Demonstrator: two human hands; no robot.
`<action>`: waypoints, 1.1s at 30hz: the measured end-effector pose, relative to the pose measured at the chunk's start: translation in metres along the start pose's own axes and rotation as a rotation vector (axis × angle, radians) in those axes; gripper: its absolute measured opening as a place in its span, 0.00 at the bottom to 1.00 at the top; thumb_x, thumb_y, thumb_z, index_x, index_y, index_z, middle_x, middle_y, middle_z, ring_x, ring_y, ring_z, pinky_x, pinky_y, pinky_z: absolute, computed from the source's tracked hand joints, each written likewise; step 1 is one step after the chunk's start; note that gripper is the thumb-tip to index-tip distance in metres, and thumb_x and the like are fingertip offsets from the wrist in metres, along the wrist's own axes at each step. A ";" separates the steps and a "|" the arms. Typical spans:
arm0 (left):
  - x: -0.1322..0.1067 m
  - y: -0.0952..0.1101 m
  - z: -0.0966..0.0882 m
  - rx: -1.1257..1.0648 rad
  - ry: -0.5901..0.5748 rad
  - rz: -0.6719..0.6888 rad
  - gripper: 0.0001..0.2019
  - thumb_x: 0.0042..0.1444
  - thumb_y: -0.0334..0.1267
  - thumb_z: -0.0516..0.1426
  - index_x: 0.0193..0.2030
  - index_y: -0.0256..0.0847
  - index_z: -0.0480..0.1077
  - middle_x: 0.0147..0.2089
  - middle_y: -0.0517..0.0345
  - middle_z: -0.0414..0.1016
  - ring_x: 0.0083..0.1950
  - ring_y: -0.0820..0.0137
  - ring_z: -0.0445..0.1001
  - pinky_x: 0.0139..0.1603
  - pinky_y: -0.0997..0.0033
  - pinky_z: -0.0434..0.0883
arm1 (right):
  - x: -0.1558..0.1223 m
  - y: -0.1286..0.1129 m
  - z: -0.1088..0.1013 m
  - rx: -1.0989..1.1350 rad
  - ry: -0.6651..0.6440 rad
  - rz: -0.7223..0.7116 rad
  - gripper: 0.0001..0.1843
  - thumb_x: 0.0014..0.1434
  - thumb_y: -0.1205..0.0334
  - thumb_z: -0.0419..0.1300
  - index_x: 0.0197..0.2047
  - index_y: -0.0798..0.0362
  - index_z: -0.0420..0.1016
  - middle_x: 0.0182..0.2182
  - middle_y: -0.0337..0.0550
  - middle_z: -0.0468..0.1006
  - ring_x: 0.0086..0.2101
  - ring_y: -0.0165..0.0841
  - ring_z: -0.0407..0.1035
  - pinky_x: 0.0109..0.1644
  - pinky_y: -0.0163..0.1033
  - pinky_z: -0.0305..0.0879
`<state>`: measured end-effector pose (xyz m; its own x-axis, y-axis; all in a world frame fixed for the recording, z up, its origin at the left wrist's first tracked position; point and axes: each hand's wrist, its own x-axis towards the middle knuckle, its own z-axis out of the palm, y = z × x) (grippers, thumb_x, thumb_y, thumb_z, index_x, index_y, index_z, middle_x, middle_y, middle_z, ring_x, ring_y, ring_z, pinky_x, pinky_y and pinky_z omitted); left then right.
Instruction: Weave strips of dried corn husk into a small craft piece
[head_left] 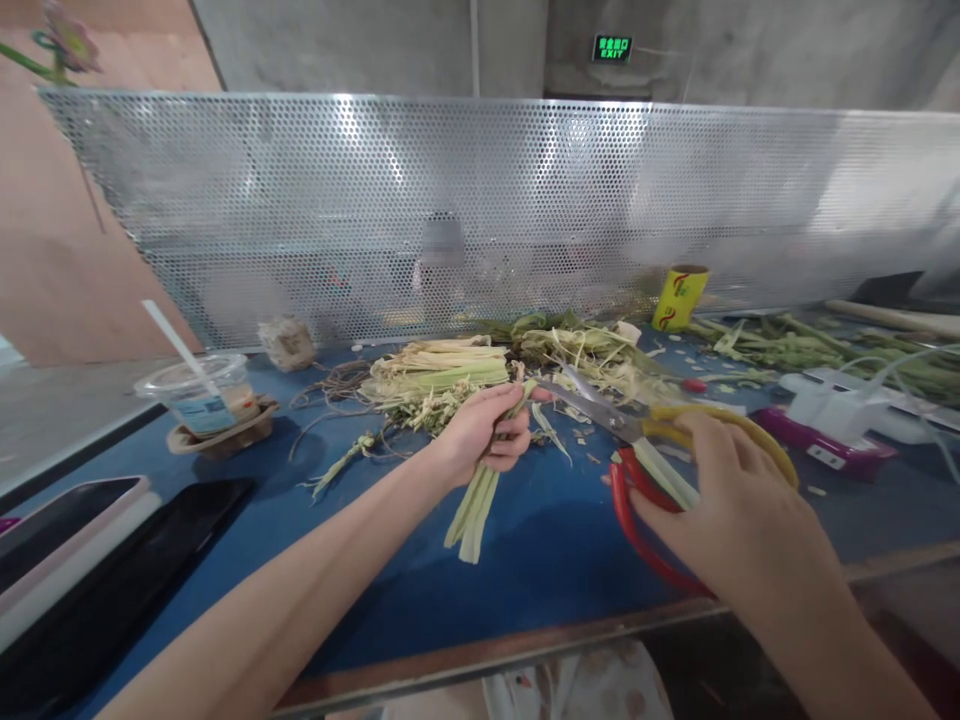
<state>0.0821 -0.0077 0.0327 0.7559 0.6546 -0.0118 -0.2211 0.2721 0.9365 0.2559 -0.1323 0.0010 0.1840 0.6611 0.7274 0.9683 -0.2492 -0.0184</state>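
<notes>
My left hand (491, 425) is closed around a few pale green plant strips (474, 515), whose flat ends hang below the fist. Scissors (626, 425) with one yellow and one red handle are in my right hand (739, 500). Their blades are parted and point left, close to the top of the strips at my left fingertips. Whether the blades touch the strips I cannot tell. A pale strip (664, 472) also shows between the scissor handles and my right hand. Behind my left hand lies a pile of similar pale strips (446, 365) on the blue tabletop (547, 570).
On the left stand a plastic cup with a straw (199, 395) and a black phone-like slab (135, 590). Dried husks (577, 345), a yellow roll (680, 298) and a purple-white power strip (825, 440) with cables lie rightward. A perforated metal screen (337, 200) closes the back.
</notes>
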 end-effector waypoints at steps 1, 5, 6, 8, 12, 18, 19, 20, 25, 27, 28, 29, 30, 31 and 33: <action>0.000 0.000 0.000 0.009 0.010 -0.002 0.11 0.60 0.36 0.44 0.38 0.37 0.65 0.17 0.69 0.44 0.12 0.82 0.43 0.08 0.87 0.44 | 0.000 -0.001 0.000 -0.028 -0.009 0.000 0.29 0.47 0.45 0.55 0.48 0.56 0.60 0.38 0.54 0.71 0.36 0.47 0.68 0.33 0.43 0.62; 0.000 0.000 0.001 0.042 0.006 0.002 0.09 0.59 0.38 0.46 0.38 0.38 0.64 0.17 0.70 0.45 0.12 0.83 0.44 0.08 0.87 0.44 | 0.001 -0.003 0.001 -0.070 -0.054 -0.004 0.26 0.49 0.47 0.53 0.47 0.57 0.60 0.37 0.55 0.71 0.35 0.46 0.68 0.32 0.41 0.62; 0.000 0.000 0.001 0.055 -0.002 0.002 0.08 0.59 0.38 0.47 0.37 0.39 0.63 0.17 0.70 0.46 0.13 0.83 0.45 0.09 0.87 0.44 | 0.001 -0.004 0.001 -0.072 -0.063 -0.005 0.26 0.50 0.47 0.53 0.47 0.57 0.60 0.37 0.55 0.71 0.35 0.45 0.68 0.31 0.41 0.62; 0.000 -0.002 0.003 0.091 -0.017 -0.004 0.07 0.58 0.40 0.48 0.34 0.40 0.62 0.18 0.69 0.46 0.13 0.83 0.46 0.09 0.88 0.44 | 0.002 -0.005 0.002 -0.073 -0.077 -0.011 0.26 0.50 0.48 0.53 0.47 0.56 0.60 0.37 0.54 0.71 0.34 0.45 0.69 0.30 0.40 0.62; -0.001 -0.006 0.008 0.170 -0.002 -0.017 0.08 0.57 0.43 0.49 0.32 0.41 0.59 0.18 0.70 0.48 0.13 0.83 0.48 0.10 0.87 0.45 | 0.002 -0.007 0.004 -0.061 -0.081 -0.004 0.24 0.49 0.49 0.54 0.46 0.56 0.61 0.37 0.52 0.72 0.32 0.42 0.69 0.29 0.39 0.62; 0.000 -0.006 0.020 0.280 0.061 -0.023 0.10 0.58 0.43 0.47 0.28 0.42 0.55 0.17 0.70 0.48 0.14 0.82 0.49 0.11 0.87 0.46 | -0.002 -0.007 0.005 -0.023 -0.109 0.038 0.25 0.47 0.48 0.56 0.45 0.53 0.61 0.37 0.50 0.73 0.32 0.42 0.70 0.24 0.36 0.58; 0.001 -0.006 0.021 0.292 0.063 -0.019 0.10 0.58 0.43 0.46 0.28 0.42 0.55 0.17 0.70 0.48 0.13 0.82 0.49 0.11 0.86 0.46 | -0.003 -0.006 0.006 -0.024 -0.107 0.047 0.24 0.47 0.48 0.56 0.44 0.53 0.61 0.37 0.49 0.73 0.31 0.41 0.70 0.23 0.36 0.57; 0.002 -0.006 0.023 0.301 0.066 -0.014 0.11 0.58 0.43 0.46 0.28 0.42 0.55 0.17 0.70 0.48 0.13 0.82 0.49 0.11 0.87 0.46 | -0.004 -0.006 0.006 -0.024 -0.105 0.053 0.23 0.47 0.48 0.56 0.43 0.52 0.62 0.36 0.49 0.74 0.30 0.40 0.70 0.23 0.36 0.56; 0.007 -0.008 0.026 0.356 0.072 0.009 0.12 0.58 0.45 0.47 0.28 0.42 0.55 0.18 0.70 0.49 0.13 0.83 0.50 0.11 0.87 0.46 | -0.006 -0.005 0.005 -0.019 -0.088 0.062 0.22 0.47 0.47 0.55 0.42 0.51 0.63 0.30 0.45 0.73 0.26 0.38 0.68 0.22 0.34 0.52; 0.009 -0.009 0.026 0.372 0.069 0.008 0.11 0.58 0.46 0.47 0.29 0.42 0.56 0.18 0.70 0.49 0.13 0.83 0.50 0.11 0.87 0.45 | -0.005 -0.005 0.005 -0.025 -0.095 0.081 0.22 0.46 0.47 0.55 0.42 0.51 0.63 0.27 0.43 0.72 0.24 0.37 0.67 0.21 0.33 0.49; 0.009 -0.010 0.026 0.375 0.069 0.005 0.11 0.58 0.45 0.46 0.30 0.42 0.56 0.18 0.70 0.48 0.13 0.83 0.50 0.11 0.87 0.45 | -0.005 -0.005 0.004 -0.027 -0.101 0.092 0.22 0.46 0.47 0.55 0.41 0.51 0.64 0.26 0.42 0.72 0.23 0.36 0.66 0.20 0.33 0.48; 0.010 -0.010 0.026 0.376 0.070 0.002 0.10 0.58 0.45 0.46 0.30 0.42 0.56 0.18 0.70 0.48 0.13 0.83 0.50 0.11 0.87 0.45 | -0.006 -0.005 0.005 -0.029 -0.108 0.101 0.22 0.46 0.47 0.55 0.41 0.51 0.64 0.25 0.42 0.72 0.22 0.35 0.65 0.20 0.33 0.47; 0.011 -0.010 0.026 0.377 0.071 -0.003 0.10 0.58 0.45 0.46 0.30 0.42 0.57 0.18 0.70 0.48 0.13 0.83 0.50 0.11 0.86 0.45 | -0.006 -0.005 0.005 -0.028 -0.117 0.102 0.22 0.46 0.47 0.55 0.42 0.50 0.64 0.25 0.42 0.72 0.21 0.35 0.65 0.19 0.32 0.47; 0.011 -0.011 0.026 0.378 0.074 -0.008 0.10 0.58 0.44 0.46 0.30 0.42 0.57 0.18 0.70 0.48 0.13 0.83 0.50 0.11 0.86 0.45 | -0.007 -0.004 0.006 -0.026 -0.124 0.102 0.22 0.46 0.46 0.56 0.42 0.50 0.64 0.25 0.41 0.73 0.21 0.35 0.65 0.19 0.32 0.47; 0.012 -0.010 0.026 0.381 0.077 -0.023 0.09 0.59 0.43 0.45 0.31 0.42 0.58 0.18 0.70 0.48 0.13 0.83 0.49 0.11 0.86 0.45 | -0.008 -0.003 0.009 -0.016 -0.135 0.086 0.22 0.47 0.46 0.55 0.42 0.50 0.65 0.24 0.41 0.72 0.20 0.34 0.65 0.19 0.32 0.47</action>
<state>0.1094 -0.0215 0.0323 0.7062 0.7064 -0.0473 0.0513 0.0155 0.9986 0.2530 -0.1311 -0.0109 0.2883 0.7254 0.6250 0.9453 -0.3197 -0.0650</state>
